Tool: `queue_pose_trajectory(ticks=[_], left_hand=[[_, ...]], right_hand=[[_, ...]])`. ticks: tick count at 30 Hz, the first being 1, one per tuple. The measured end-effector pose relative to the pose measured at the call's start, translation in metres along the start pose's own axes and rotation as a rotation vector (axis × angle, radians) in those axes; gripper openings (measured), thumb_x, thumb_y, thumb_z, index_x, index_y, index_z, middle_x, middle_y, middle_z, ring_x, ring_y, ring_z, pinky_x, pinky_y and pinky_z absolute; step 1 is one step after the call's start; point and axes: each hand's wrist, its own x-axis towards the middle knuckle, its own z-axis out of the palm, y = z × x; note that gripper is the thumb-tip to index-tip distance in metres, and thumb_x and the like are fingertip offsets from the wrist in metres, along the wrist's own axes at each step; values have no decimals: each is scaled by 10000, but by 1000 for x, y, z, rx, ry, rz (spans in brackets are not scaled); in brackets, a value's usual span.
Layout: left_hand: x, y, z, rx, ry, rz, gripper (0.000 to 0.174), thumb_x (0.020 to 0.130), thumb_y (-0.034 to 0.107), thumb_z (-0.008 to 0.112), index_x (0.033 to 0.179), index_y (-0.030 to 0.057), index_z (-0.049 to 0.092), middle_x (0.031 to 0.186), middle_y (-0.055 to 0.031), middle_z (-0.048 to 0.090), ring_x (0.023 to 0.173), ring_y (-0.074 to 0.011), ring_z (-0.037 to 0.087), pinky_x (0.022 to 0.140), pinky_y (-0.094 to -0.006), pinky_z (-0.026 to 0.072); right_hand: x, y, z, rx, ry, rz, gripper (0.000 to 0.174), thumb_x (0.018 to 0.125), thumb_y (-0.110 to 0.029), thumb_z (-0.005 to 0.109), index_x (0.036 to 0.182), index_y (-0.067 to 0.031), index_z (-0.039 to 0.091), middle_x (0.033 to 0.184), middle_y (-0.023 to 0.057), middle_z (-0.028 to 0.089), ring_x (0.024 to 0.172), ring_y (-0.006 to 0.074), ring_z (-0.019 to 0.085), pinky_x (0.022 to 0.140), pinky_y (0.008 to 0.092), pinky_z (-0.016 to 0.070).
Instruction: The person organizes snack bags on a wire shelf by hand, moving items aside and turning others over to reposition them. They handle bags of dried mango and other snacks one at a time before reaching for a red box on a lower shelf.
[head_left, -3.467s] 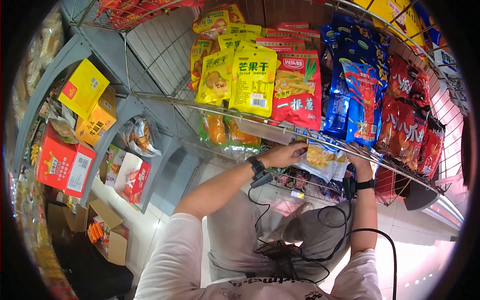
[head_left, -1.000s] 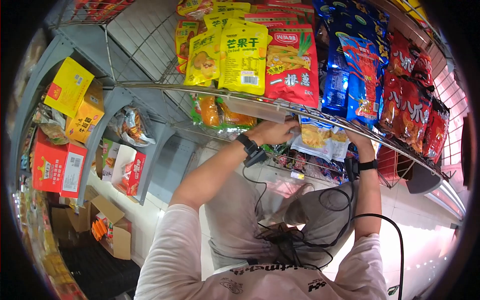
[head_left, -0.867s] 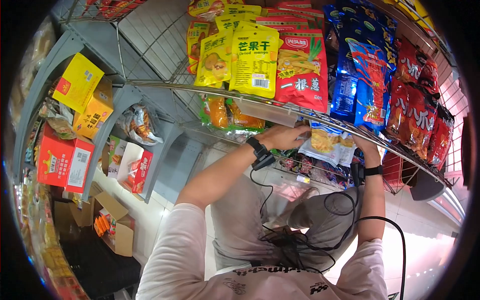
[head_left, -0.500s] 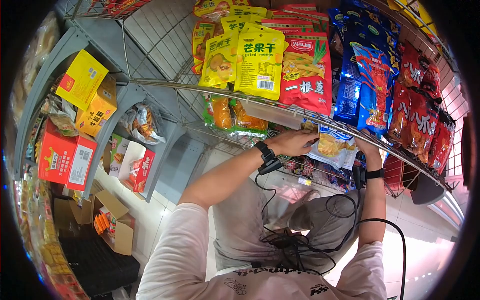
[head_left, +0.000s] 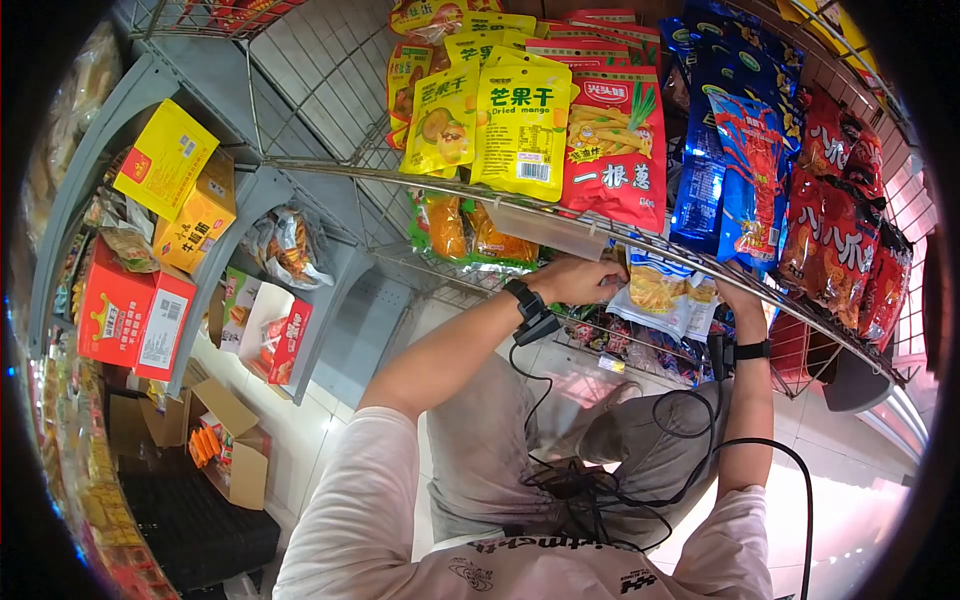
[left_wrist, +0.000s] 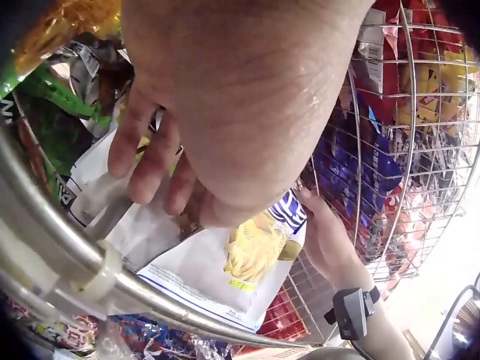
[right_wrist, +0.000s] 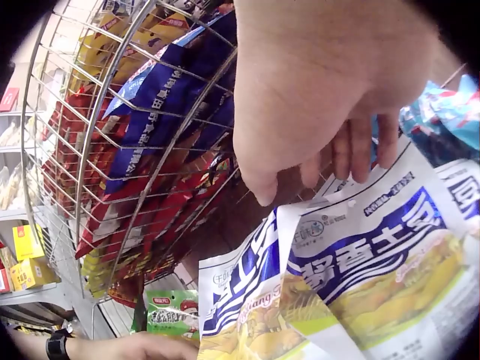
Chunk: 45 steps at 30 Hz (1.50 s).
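White-and-blue potato snack bags (head_left: 660,290) stand upright in the lower wire basket, below the front rail of the upper one. My left hand (head_left: 585,282) is at their left side. In the left wrist view its fingers (left_wrist: 154,161) point down, lightly bent, over the white bag front, and its thumb is mostly hidden. My right hand (head_left: 740,295) is at the right side of the bags, partly under the rail. The right wrist view shows its fingers (right_wrist: 360,150) loosely extended just over the bags' top edges, its thumb pointing down beside them.
The upper wire basket holds yellow dried mango pouches (head_left: 520,130), red snack bags (head_left: 615,150), blue bags (head_left: 745,180) and red bags (head_left: 835,220). Its metal rail (head_left: 480,190) runs above both hands. Boxes (head_left: 130,310) stand on grey shelves at left. Black cables (head_left: 590,490) hang over the lap.
The left hand's fingers, stretched out over the bags half a second ago, are now more bent and drawn back to their left side. My right hand has hardly moved.
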Motion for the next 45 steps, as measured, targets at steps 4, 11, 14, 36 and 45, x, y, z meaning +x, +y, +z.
queue_pose_trajectory(ticks=[4, 11, 14, 36, 45], left_hand=[[2, -6, 3, -1, -1, -1, 345, 1019, 300, 619, 1291, 96, 678, 1275, -143, 691, 1217, -333, 657, 1007, -440, 536], [3, -18, 6, -7, 3, -16, 317, 1018, 278, 626, 1267, 98, 702, 1263, -132, 716, 1193, -327, 676, 1007, -421, 537], [5, -30, 7, -33, 15, -52, 312, 1018, 265, 624, 1265, 94, 706, 1236, -145, 738, 1166, -321, 697, 992, -420, 543], [-29, -119, -13, 341, 749, -179, 409, 1027, 435, 568, 1198, 101, 729, 1235, -168, 727, 1192, -380, 650, 1053, -525, 462], [-36, -95, -59, 524, 680, -431, 541, 945, 516, 678, 1323, 130, 700, 1347, -128, 707, 1273, -331, 630, 1124, -470, 436]], right_hand=[[1, 25, 21, -316, 78, -217, 420, 885, -128, 721, 1292, -233, 725, 1301, 41, 717, 1178, 304, 676, 1018, 504, 508], [6, 25, 19, -382, -41, -134, 381, 901, -167, 685, 1272, -246, 725, 1294, 22, 724, 1186, 292, 679, 988, 526, 508], [7, 21, 16, -408, -99, -117, 374, 916, -185, 677, 1281, -256, 723, 1293, 21, 727, 1205, 300, 672, 993, 530, 508], [25, 35, 41, -79, -146, 257, 613, 1080, -583, 323, 1337, -160, 684, 1371, 157, 684, 1372, 336, 577, 1234, 573, 282], [28, 41, 53, -273, -38, 236, 539, 1067, -512, 364, 1198, -125, 715, 1324, 149, 699, 1307, 340, 610, 1199, 531, 338]])
